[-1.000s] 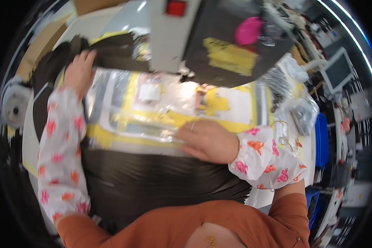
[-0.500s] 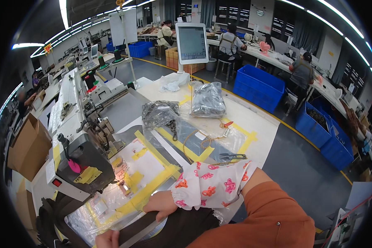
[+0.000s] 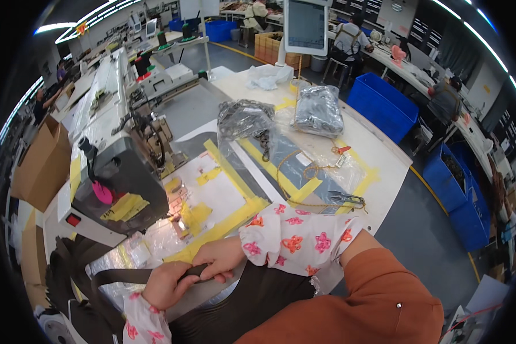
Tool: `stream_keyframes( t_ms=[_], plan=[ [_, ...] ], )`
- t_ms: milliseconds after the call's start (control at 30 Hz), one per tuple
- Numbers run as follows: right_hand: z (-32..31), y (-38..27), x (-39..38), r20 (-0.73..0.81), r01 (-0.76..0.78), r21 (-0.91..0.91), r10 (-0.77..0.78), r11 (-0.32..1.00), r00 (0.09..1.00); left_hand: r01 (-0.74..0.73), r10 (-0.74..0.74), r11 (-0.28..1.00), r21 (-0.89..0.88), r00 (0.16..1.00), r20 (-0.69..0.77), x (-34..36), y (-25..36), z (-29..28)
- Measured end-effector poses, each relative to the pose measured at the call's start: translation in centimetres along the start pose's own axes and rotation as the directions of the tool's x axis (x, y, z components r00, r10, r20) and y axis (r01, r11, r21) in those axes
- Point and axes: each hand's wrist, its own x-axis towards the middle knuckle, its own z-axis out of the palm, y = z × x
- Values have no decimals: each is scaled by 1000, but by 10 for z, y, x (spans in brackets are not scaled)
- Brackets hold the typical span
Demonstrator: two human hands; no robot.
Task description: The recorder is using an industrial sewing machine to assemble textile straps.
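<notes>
Both my hands pinch a dark strap (image 3: 120, 277) at the near edge of the sewing table (image 3: 378, 155). My left hand (image 3: 165, 285) grips it from below left. Just to its right, my right hand (image 3: 222, 256) has its fingers closed over the same strap. Dark fabric (image 3: 252, 298) hangs over the table edge under my forearms. The grey sewing machine (image 3: 117, 183) stands directly behind my hands, its lit needle area (image 3: 180, 209) just beyond them. Yellow tape lines (image 3: 229, 215) cross the clear plastic on the table.
Two bagged bundles of metal parts (image 3: 318, 109) lie at the far end of the table, with scissors (image 3: 347, 199) and a cord loop (image 3: 304, 172) nearer. Blue bins (image 3: 384, 103) stand to the right; a cardboard box (image 3: 40, 166) to the left. Other people work at benches behind.
The view has swung from looking straight down at the table to looking across the workshop. My hands, spread apart on the plastic before, have come together on the dark strap.
</notes>
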Motion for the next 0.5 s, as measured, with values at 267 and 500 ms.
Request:
stream_keyframes(
  t_ms=[267, 500],
  plan=[
    [-89, 13, -95, -732, -597, -677, -313, 429, 605, 174, -215, 941, -290, 969, -118, 29, -13, 14],
    [-169, 39, -116, -889, -902, -431, -162, -25, 429, 105, -132, 977, -185, 981, -140, 30, -19, 18]
  ],
)
